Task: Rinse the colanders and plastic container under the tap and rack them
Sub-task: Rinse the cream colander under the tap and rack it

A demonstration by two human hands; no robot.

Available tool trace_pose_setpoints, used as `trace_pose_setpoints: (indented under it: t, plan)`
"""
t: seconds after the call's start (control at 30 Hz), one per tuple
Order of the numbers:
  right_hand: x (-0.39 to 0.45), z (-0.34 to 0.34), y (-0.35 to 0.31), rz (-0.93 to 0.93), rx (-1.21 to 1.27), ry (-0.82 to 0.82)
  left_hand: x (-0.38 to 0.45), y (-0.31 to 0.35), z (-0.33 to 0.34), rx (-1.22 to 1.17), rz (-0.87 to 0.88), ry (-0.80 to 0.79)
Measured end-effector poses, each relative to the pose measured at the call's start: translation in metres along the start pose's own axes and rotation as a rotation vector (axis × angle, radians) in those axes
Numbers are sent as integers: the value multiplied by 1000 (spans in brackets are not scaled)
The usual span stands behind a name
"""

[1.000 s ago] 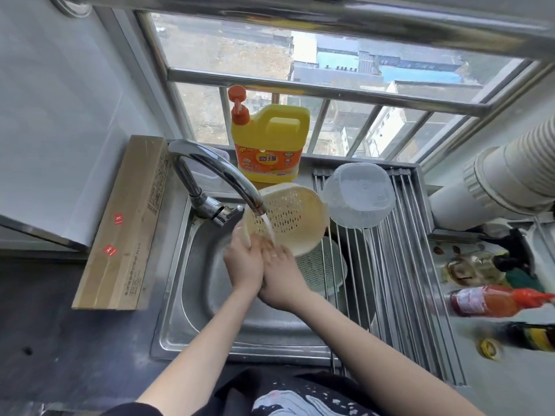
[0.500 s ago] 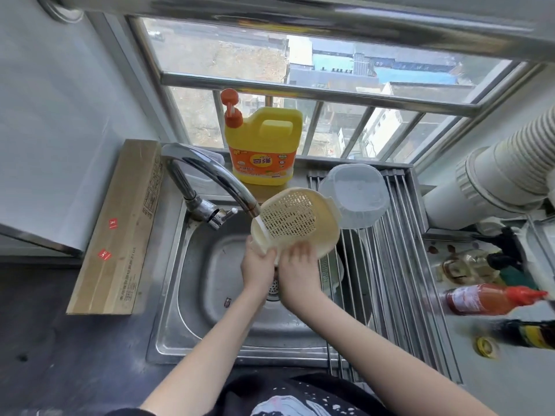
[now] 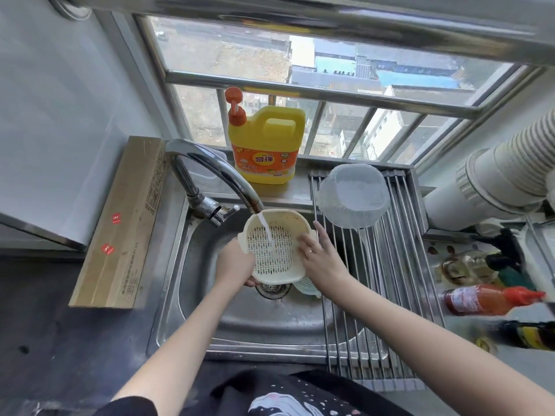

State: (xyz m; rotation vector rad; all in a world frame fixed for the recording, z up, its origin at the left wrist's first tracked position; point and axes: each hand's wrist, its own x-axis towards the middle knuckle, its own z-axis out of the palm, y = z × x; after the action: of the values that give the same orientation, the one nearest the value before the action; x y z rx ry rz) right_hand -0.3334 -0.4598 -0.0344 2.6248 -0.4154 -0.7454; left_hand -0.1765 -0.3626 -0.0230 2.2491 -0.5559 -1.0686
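Note:
A cream colander is held over the sink, its inside facing up, and water from the tap runs into it. My left hand grips its left rim from below. My right hand lies with spread fingers against its right rim and handle. A second, pale green colander lies in the sink beneath, mostly hidden. The clear plastic container rests upside down at the far end of the roll-up rack.
A yellow detergent jug stands on the sill behind the tap. A long cardboard box lies left of the sink. Sauce bottles and a white duct crowd the right counter.
The cream colander has turned from tilted on edge to inside-up under the stream. My hands have moved apart, left hand under the left rim and right hand onto the right rim.

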Motion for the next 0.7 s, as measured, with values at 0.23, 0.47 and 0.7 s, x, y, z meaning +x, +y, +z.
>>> trace_pose_setpoints:
  t: [0.23,0.47,0.7]
  plan:
    - [11,21,-36,-40,186,62,-7,-3,-16,98,-97,77]
    - [27,-7,-71,-121,471,117,-35,-22,31,23,-234,-106]
    - [23,16,-19,-102,319,-32,-17,-55,19,130,-187,-85]
